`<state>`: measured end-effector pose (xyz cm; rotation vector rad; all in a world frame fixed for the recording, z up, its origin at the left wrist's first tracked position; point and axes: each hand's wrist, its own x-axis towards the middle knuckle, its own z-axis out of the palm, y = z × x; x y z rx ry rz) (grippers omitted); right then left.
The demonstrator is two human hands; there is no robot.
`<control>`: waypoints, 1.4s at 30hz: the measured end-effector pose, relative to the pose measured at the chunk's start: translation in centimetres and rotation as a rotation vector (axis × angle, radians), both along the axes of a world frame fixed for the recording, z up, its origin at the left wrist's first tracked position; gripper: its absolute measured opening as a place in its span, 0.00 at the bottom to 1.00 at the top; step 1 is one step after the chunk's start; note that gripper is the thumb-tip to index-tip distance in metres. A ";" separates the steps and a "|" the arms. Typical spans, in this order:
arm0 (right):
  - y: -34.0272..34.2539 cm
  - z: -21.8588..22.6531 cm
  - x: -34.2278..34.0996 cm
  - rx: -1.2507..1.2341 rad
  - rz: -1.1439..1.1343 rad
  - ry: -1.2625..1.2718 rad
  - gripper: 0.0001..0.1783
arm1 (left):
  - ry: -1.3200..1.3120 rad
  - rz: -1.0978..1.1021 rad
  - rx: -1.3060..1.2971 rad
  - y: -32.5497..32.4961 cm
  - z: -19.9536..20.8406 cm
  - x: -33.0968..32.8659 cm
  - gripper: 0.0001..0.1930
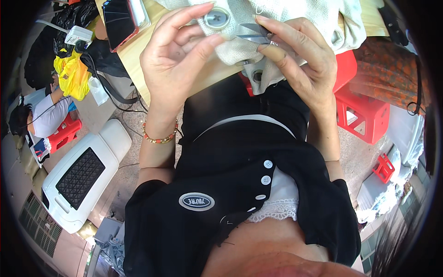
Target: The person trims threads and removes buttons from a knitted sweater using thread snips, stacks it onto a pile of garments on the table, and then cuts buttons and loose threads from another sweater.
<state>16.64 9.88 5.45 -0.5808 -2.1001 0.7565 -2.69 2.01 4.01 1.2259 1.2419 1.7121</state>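
Observation:
My left hand (173, 57) pinches the edge of a cream knit garment (309, 11) between thumb and index finger, around a large round grey button (216, 18). The button faces up, with a cross of thread at its middle. In my right hand (304, 55) is a pair of thread snips (251, 36), held between thumb and fingers. Their silver blades point left toward the button and look parted, lying over the cloth. Below the snips a flap of the garment hangs past the table edge, with another dark button (257, 75) on it.
A phone (119, 23) lies on the wooden table (131, 57) at left. Beside the table are a yellow plastic bag (73, 74), cables and a white padded chair-like object (87, 177). Red stools (362, 113) stand at right. Another person (48, 115) is at far left.

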 end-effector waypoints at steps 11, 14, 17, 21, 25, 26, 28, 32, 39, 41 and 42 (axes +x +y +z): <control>0.8 0.2 -0.5 0.085 -0.014 -0.013 0.23 | -0.089 0.039 -0.018 0.6 -0.5 -0.4 0.12; 1.1 0.7 -0.4 0.124 -0.032 -0.046 0.23 | -0.007 0.043 -0.003 0.8 -0.6 -0.3 0.13; 1.4 0.8 -0.5 0.145 -0.044 -0.074 0.22 | 0.014 0.046 0.017 1.0 -0.1 0.0 0.11; 1.5 0.9 -0.8 0.147 -0.060 -0.084 0.22 | -0.005 0.043 -0.003 1.0 0.2 0.2 0.09; 1.6 0.8 -0.9 0.173 -0.059 -0.078 0.21 | 0.105 0.023 0.013 1.2 0.0 0.1 0.13; 1.6 0.8 -0.9 0.156 -0.064 -0.080 0.21 | 0.039 0.029 0.004 1.3 0.2 0.4 0.11; 1.5 1.0 -0.8 0.139 -0.069 -0.083 0.21 | -0.029 0.034 -0.005 1.4 0.3 0.5 0.09; 1.6 1.3 -0.8 0.168 -0.052 -0.138 0.20 | -0.025 0.030 -0.006 1.4 0.2 0.5 0.09; 1.6 1.3 -0.7 0.195 -0.054 -0.140 0.20 | -0.020 0.023 -0.021 1.3 0.2 0.6 0.09; 1.6 1.4 -0.7 0.197 -0.054 -0.141 0.20 | -0.035 0.017 -0.025 1.4 0.2 0.6 0.09; 1.6 1.4 -0.7 0.200 -0.052 -0.140 0.20 | -0.048 0.013 -0.030 1.4 0.1 0.6 0.09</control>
